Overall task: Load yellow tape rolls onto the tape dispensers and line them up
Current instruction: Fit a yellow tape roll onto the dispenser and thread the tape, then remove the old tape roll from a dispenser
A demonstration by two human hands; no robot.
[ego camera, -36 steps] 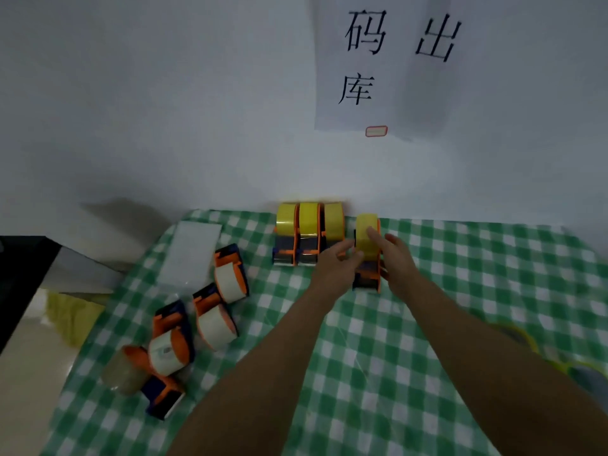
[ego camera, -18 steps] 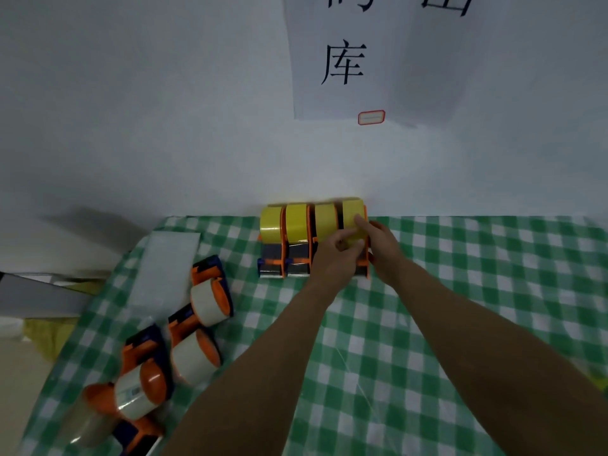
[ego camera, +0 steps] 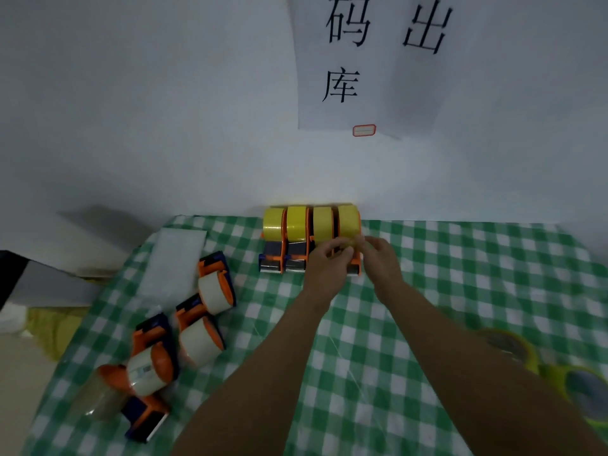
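Several orange-and-blue dispensers loaded with yellow tape rolls stand side by side in a row point(ego camera: 297, 225) against the wall, on the green checked cloth point(ego camera: 460, 274). The rightmost dispenser point(ego camera: 348, 220) touches its neighbour. My left hand point(ego camera: 325, 269) has its fingers curled at this dispenser's front, hiding its lower body. From the right, the fingertips of my right hand point(ego camera: 381, 261) pinch the same front part. Blur hides the exact contact.
Several dispensers with white tape point(ego camera: 215, 284) lie scattered at the left, with a clear roll point(ego camera: 93, 394) and a white sheet point(ego camera: 174, 258). Loose yellow rolls point(ego camera: 508, 347) lie at the right edge. A paper sign point(ego camera: 371, 60) hangs on the wall.
Both hands have carried the fourth dispenser back and left into the row beside the other three. The fingers have moved down from the roll to its front.
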